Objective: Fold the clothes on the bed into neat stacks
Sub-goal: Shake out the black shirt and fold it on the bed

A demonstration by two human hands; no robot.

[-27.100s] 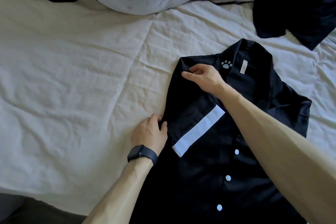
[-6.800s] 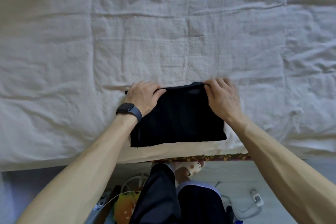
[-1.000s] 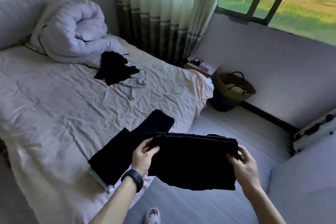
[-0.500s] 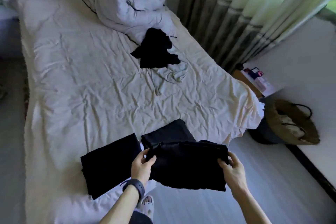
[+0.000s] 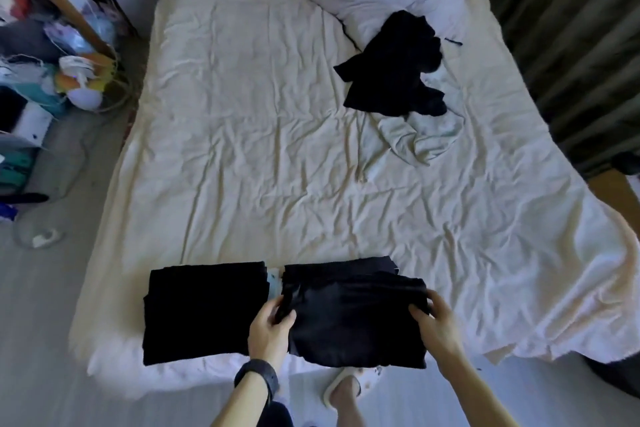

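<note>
Black folded garment [image 5: 356, 319], held at the near edge of the bed [image 5: 259, 149] above another folded dark piece [image 5: 339, 267], is pinched at its left border by your left hand [image 5: 270, 326] and gripped at its right by your right hand [image 5: 436, 322], with a folded black stack [image 5: 201, 308] just beside it and unfolded clothes [image 5: 394, 66] farther up.

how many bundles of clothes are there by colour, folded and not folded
black folded piles on the bed: 2, left pile and right pile
black folded piece held by left hand and right hand: 1
black crumpled heap: 1
pale crumpled heap: 1
total: 5
</note>
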